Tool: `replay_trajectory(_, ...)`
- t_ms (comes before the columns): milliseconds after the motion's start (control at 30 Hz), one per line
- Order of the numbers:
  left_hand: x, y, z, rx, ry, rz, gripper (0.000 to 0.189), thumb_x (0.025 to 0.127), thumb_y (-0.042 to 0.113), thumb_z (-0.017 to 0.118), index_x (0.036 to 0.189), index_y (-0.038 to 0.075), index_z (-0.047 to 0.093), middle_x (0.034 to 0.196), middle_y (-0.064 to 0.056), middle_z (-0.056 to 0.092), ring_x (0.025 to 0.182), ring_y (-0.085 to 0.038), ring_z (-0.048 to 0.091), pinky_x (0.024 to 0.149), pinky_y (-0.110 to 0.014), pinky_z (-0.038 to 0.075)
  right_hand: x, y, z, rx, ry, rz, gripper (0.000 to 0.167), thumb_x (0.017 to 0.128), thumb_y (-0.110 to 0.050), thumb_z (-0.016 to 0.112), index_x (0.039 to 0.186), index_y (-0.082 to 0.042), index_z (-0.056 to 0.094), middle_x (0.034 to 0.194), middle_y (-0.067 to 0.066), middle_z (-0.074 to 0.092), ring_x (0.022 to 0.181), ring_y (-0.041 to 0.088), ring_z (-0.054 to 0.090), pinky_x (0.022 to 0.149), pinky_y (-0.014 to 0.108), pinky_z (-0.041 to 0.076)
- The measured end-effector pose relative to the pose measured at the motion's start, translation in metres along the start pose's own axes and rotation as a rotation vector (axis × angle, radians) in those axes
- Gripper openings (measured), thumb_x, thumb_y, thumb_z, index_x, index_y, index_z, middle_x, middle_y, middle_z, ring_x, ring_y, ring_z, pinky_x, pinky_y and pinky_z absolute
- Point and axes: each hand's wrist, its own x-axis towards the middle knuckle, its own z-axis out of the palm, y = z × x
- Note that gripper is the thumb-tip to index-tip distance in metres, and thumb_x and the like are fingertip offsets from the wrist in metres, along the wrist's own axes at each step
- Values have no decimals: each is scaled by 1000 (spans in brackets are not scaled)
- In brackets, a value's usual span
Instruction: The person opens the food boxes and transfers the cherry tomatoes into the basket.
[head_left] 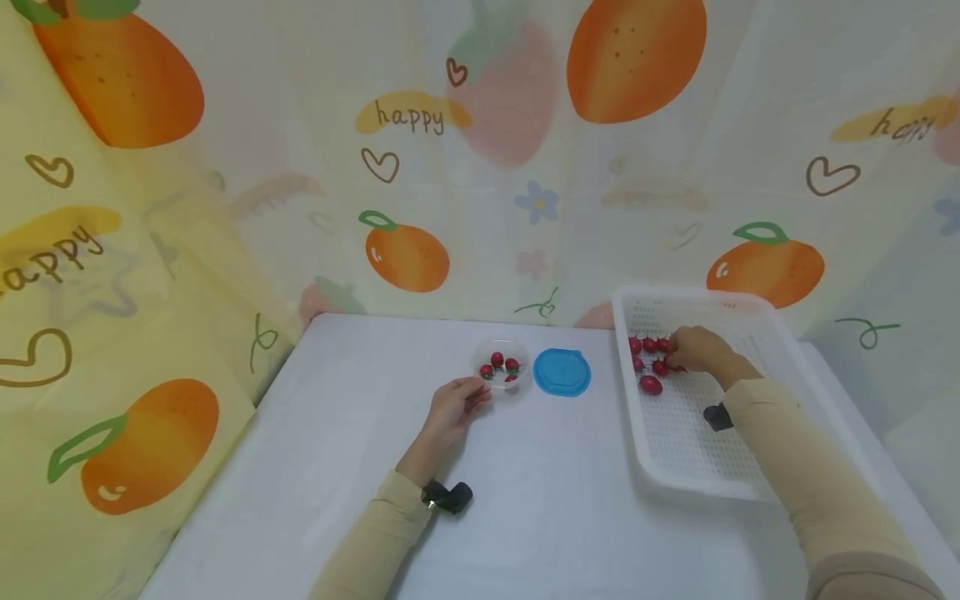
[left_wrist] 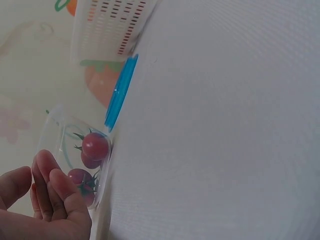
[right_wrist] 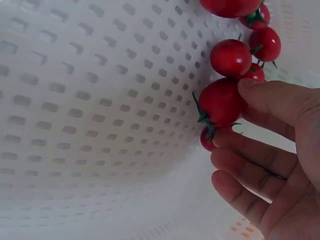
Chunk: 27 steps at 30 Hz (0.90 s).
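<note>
My left hand (head_left: 448,412) is at the near left edge of a small clear plastic container (head_left: 517,352). In the left wrist view its fingers (left_wrist: 67,192) are loosely bent, overlapping the container's side, and a gap shows between thumb and fingers. Several cherry tomatoes (head_left: 497,359) with green stems lie inside the container. Over in a white perforated basket (head_left: 720,450), my right hand (head_left: 701,348) pinches a red cherry tomato (right_wrist: 221,102) between thumb and fingers. Around that tomato are several others (right_wrist: 231,58), partly hidden by the hand in the head view.
A round blue lid (head_left: 562,372) lies flat between the container and the basket. The basket's raised wall (head_left: 633,433) faces the lid. The white table (head_left: 315,450) ends at a patterned fruit curtain (head_left: 480,250) along the back and left.
</note>
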Motion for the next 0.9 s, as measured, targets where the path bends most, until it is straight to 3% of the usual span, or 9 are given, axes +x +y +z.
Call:
replay_trajectory(333, 0, -1, 1, -5, 1, 1, 27, 96, 17, 61, 118, 2, 59, 97, -5, 70, 86, -13, 69, 83, -24, 58, 2, 6, -7, -30, 110, -42, 29, 91, -13, 61, 110, 9, 64, 99, 23, 68, 91, 35, 62, 87, 53, 53)
replay_trajectory(567, 1, -2, 1, 0, -10, 7, 30, 96, 17, 61, 122, 1, 58, 98, -5, 70, 88, -13, 69, 83, -23, 58, -2, -2, -18, -12, 112, -35, 30, 93, -11, 56, 113, 9, 63, 90, 20, 68, 79, 28, 60, 85, 51, 55)
replay_trajectory(667, 0, -3, 1, -5, -15, 6, 31, 96, 17, 61, 122, 1, 57, 99, -6, 70, 88, -13, 69, 84, -24, 58, -4, -6, -22, -17, 150, -67, 29, 94, -12, 56, 112, 8, 63, 89, 20, 68, 77, 27, 60, 86, 54, 53)
replay_trajectory(900, -1, -3, 2, -24, -26, 33, 27, 95, 12, 60, 118, -2, 58, 90, -3, 70, 81, -10, 69, 81, -24, 58, -3, -26, -33, -19, 222, -123, 32, 92, -12, 52, 114, 7, 64, 106, 26, 66, 83, 31, 61, 87, 53, 54)
